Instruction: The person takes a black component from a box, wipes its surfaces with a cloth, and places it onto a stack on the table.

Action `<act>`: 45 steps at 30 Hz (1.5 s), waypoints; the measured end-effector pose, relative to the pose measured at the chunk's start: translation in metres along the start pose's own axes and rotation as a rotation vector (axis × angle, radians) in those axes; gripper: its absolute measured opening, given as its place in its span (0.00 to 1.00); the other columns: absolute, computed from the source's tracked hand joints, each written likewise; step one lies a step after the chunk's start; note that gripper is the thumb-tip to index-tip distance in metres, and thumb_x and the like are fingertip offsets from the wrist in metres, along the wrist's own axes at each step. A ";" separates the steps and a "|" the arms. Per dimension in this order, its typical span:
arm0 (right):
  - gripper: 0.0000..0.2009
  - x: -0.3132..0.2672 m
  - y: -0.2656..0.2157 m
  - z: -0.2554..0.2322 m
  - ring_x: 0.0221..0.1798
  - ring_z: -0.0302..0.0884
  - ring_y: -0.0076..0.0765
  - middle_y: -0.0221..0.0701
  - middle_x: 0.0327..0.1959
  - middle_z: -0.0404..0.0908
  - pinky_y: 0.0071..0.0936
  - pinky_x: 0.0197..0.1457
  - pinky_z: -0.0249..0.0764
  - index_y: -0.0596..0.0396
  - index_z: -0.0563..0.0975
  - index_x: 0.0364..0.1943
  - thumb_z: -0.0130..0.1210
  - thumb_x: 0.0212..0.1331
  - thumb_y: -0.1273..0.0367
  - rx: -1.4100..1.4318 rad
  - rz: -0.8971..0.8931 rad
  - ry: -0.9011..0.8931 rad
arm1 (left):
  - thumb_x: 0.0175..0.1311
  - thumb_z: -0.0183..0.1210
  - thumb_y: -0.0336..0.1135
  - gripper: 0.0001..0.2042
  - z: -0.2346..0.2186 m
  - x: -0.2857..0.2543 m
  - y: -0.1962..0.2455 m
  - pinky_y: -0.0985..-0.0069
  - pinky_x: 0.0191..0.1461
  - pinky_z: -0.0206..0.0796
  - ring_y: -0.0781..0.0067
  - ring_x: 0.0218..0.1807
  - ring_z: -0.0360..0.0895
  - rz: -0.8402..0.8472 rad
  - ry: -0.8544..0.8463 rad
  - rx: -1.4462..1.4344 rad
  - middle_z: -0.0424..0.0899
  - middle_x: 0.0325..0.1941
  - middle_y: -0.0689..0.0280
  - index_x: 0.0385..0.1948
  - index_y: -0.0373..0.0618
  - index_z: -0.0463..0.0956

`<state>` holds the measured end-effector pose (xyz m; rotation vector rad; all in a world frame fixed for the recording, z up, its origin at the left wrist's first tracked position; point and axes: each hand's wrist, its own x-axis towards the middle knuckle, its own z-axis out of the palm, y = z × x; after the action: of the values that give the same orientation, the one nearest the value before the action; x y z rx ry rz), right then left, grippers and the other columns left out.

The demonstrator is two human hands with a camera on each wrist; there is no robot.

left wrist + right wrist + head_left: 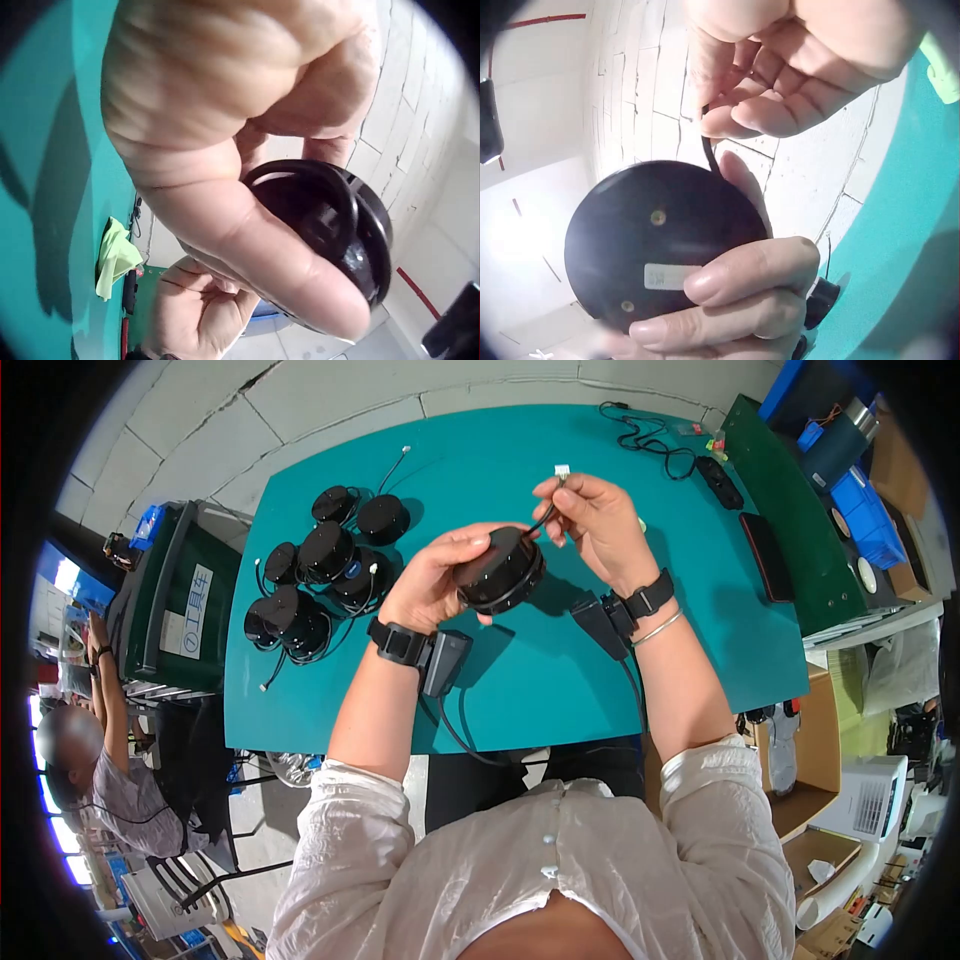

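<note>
Head view: over the middle of the surface [480, 460], between its near and far edges, our left hand [430, 578] grips a round black unit [500, 568] while our right hand [603, 525] pinches its cable [541, 522] just below the white connector [562, 471]; other black units [327, 550] stand toward the left edge.

Left wrist view: our thumb lies across the unit, near a curve of cable; we judge a steady grip, leaving that curve unpinned, best.

Right wrist view: the pale label [664, 277] shows; we should guide the cable without tugging at its exit.
</note>
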<state>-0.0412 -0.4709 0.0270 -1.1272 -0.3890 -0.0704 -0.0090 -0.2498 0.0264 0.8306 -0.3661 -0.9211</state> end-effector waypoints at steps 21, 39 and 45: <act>0.12 -0.002 -0.007 0.012 0.52 0.74 0.29 0.27 0.45 0.76 0.26 0.57 0.72 0.51 0.84 0.43 0.58 0.56 0.78 -0.587 -0.267 -0.216 | 0.68 0.51 0.40 0.22 -0.015 0.008 -0.002 0.66 0.33 0.83 0.66 0.41 0.83 0.208 0.045 -0.017 0.80 0.47 0.56 0.60 0.37 0.67; 0.42 -0.005 0.030 0.026 0.64 0.66 0.50 0.44 0.61 0.69 0.37 0.66 0.65 0.58 0.64 0.65 0.69 0.45 0.56 -1.372 -0.119 -0.045 | 0.66 0.57 0.36 0.14 -0.012 0.022 -0.028 0.70 0.44 0.74 0.68 0.48 0.79 0.277 0.515 0.073 0.79 0.47 0.59 0.46 0.36 0.72; 0.41 0.011 0.032 -0.006 0.66 0.65 0.40 0.42 0.64 0.65 0.36 0.68 0.65 0.54 0.61 0.65 0.71 0.43 0.73 -0.466 -0.124 -0.060 | 0.71 0.50 0.40 0.19 0.004 0.015 -0.008 0.66 0.54 0.69 0.65 0.53 0.76 0.553 0.257 0.158 0.77 0.51 0.58 0.55 0.34 0.69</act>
<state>-0.0209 -0.4608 0.0009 -1.5659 -0.5121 -0.2467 -0.0073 -0.2663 0.0225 0.9164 -0.4180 -0.2699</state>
